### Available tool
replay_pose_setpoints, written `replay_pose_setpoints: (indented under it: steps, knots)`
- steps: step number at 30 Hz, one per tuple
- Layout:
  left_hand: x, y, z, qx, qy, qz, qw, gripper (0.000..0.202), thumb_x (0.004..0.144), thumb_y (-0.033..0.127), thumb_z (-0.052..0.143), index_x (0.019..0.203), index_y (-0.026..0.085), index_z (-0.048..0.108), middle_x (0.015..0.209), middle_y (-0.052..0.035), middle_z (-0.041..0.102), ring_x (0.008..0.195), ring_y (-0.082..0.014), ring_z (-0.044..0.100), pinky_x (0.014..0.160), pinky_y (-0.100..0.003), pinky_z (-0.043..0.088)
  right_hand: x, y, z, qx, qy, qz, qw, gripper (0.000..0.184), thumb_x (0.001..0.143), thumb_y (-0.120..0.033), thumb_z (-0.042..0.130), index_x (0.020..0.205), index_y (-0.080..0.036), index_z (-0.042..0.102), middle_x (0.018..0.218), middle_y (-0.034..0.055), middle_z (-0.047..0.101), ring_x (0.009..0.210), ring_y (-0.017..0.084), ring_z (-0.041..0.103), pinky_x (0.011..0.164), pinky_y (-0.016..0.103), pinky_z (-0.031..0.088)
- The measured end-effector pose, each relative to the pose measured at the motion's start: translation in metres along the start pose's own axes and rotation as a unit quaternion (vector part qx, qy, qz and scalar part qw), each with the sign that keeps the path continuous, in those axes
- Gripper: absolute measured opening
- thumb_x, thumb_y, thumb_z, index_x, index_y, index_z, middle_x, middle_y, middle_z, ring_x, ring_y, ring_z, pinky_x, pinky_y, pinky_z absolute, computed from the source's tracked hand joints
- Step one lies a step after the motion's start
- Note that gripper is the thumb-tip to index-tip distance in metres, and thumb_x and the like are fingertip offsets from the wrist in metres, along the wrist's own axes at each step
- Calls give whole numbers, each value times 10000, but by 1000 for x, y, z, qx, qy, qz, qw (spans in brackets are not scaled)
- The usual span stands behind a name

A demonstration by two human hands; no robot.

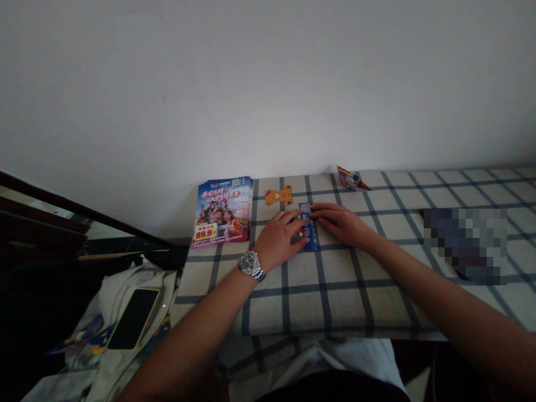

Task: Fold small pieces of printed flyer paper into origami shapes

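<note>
A narrow folded blue leaflet (309, 230) lies on the checked tablecloth (326, 285) in front of me. My left hand (280, 237), with a metal watch on the wrist, lies flat on its left side, fingers pressing down on the paper. My right hand (341, 221) rests flat against its right edge, fingers stretched out on the paper's upper part. Both hands touch the leaflet; neither lifts it.
A stack of colourful flyers (223, 212) lies at the table's far left corner by the white wall. An orange bear-shaped cutout (279, 196) sits behind my hands. A small folded paper piece (352, 179) lies at the wall. A phone (133, 318) rests on cloth at lower left.
</note>
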State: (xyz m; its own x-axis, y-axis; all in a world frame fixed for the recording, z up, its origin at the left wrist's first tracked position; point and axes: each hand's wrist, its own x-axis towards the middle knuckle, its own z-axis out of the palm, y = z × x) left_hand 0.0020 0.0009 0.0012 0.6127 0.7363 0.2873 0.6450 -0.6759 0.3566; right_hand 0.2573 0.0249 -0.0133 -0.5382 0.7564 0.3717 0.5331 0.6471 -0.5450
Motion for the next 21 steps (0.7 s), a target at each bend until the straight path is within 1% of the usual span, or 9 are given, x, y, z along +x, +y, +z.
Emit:
replay_pose_setpoints:
  steps: [2,4,6,8,10,13,17,21]
  knots:
    - [0,0,0,-2,0,1,1000,372,956,370,690,1307,248,659,1466,-76,568,1312,-280,519,1155,-491,443,3,-2,-2,0,-7,9,1000,287,996,-205,550,1220,-253,724,1336,79,706,1236,250,669,1105,458,518]
    - [0,0,0,-3,0,1,1000,359,957,372,689,1292,245,665,1468,-77,567,1312,-283,522,1155,-493,443,7,-4,-4,-5,-2,36,999,262,983,-211,582,1211,-253,703,1236,67,742,1149,247,699,1045,445,545]
    - [0,1,0,-4,2,0,1000,356,951,371,695,1285,249,667,1466,-75,568,1311,-286,525,1150,-495,447,13,-5,-3,-20,20,58,998,197,967,-223,618,1142,-242,706,1125,67,756,1045,248,714,961,418,567]
    - [0,1,0,-5,3,0,1000,354,949,363,698,1283,252,668,1464,-73,569,1312,-285,524,1150,-490,449,19,-6,-1,-49,35,72,996,121,955,-227,642,1054,-230,712,1053,69,752,996,253,709,931,407,559]
    - [0,1,-1,-6,2,0,1000,352,950,361,696,1282,250,669,1462,-76,571,1312,-285,523,1154,-487,447,24,-7,1,-72,41,70,994,65,945,-229,665,989,-225,714,1043,73,743,979,254,704,911,395,551]
    - [0,1,-1,-5,-2,1,1000,365,953,371,693,1295,248,663,1464,-79,569,1313,-286,521,1152,-489,448,28,-9,3,-98,48,71,991,36,938,-223,684,946,-213,718,1064,85,732,988,258,699,904,389,544]
    - [1,2,-2,-2,-5,3,1000,358,953,367,693,1287,242,666,1473,-73,564,1311,-286,520,1153,-486,446,28,-11,5,-126,51,73,988,21,927,-227,711,934,-210,720,1061,80,729,980,259,695,874,378,539]
    - [1,2,-2,0,-6,4,1000,353,949,361,699,1279,240,671,1471,-76,564,1308,-285,523,1163,-488,437,30,-12,6,-155,48,72,984,25,940,-220,692,941,-219,717,1051,79,731,968,256,687,850,369,528]
